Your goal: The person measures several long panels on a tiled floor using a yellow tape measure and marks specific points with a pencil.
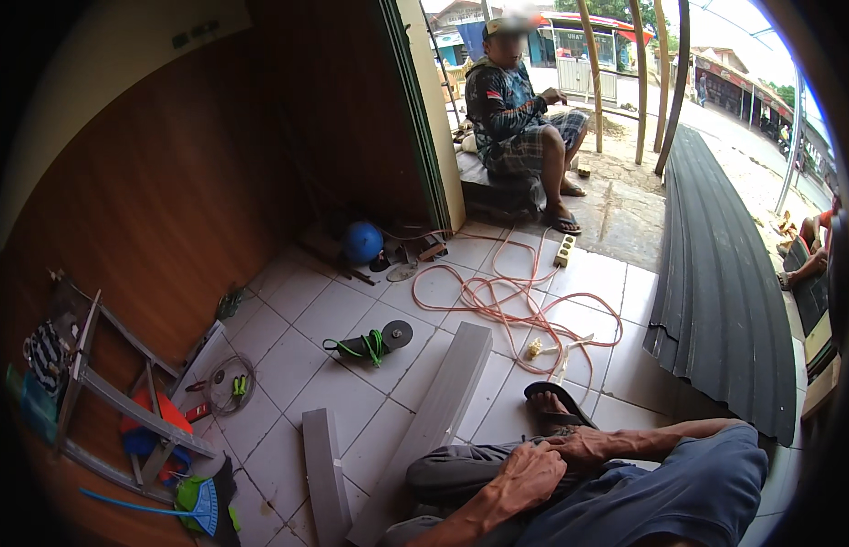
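Note:
My left hand [527, 473] and my right hand [578, 447] lie close together over my bent leg in dark grey trousers. The fingers of both are curled in, and whatever they may hold is hidden. Beside my leg, a long grey metal profile [438, 415] runs across the tiles, with a shorter grey profile [324, 474] to its left. An angle grinder [374, 345] with a green cord wrapped round it rests on the floor further off. My sandalled foot [557, 406] is just beyond my hands.
An orange extension cord [502, 296] lies tangled toward a socket strip [564, 251]. Dark corrugated sheets [716, 283] lean at the right. A person [520, 123] sits at the doorway. A blue round object [362, 242] and a stepladder [124, 401] stand at the left.

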Demonstrator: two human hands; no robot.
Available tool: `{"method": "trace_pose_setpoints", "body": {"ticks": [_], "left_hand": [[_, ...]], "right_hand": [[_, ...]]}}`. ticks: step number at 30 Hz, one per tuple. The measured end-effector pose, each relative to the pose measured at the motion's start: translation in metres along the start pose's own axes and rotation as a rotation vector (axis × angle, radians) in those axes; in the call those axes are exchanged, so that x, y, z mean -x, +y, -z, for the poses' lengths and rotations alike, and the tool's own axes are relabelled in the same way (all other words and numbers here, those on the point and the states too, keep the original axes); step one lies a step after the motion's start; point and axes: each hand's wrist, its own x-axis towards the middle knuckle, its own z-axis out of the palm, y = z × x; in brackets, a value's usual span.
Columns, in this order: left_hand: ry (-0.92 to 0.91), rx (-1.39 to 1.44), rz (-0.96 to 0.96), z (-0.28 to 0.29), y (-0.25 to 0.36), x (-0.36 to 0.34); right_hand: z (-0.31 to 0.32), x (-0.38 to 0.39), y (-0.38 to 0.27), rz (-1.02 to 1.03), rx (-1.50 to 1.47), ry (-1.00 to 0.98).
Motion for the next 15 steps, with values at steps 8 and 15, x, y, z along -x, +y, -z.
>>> {"method": "trace_pose_setpoints", "body": {"ticks": [8, 15], "left_hand": [[-0.004, 0.099, 0.080, -0.005, -0.001, 0.010], [0.032, 0.383, 0.118, 0.045, -0.013, 0.022]], "right_hand": [[-0.054, -0.028, 0.006, -0.185, -0.039, -0.111], [-0.009, -0.041, 0.064, -0.303, 0.293, -0.380]]}}
